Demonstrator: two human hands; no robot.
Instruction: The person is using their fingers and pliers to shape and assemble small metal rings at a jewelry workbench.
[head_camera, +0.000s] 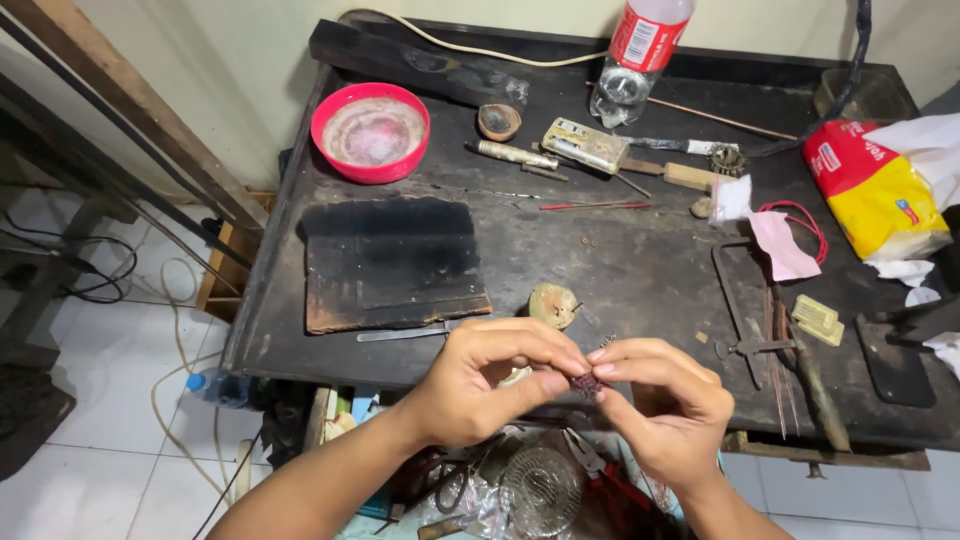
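My left hand (490, 385) and my right hand (668, 405) meet at the front edge of a dark, scorched workbench (620, 260). Between the fingertips of both hands sits a small dark reddish beaded piece (587, 384). Both hands pinch it; its exact shape is too small to tell. A round tan lump (552, 304) lies on the bench just beyond my left hand. A thin metal blade (405, 333) lies to its left.
A charred block (390, 262) lies left of centre, a red bowl (371, 131) behind it. A plastic bottle (638, 55), a rectangular metal tool (585, 145), a saw frame (745, 300), and a red-yellow packet (875, 185) crowd the back and right. Pliers (590, 460) sit in the open drawer below.
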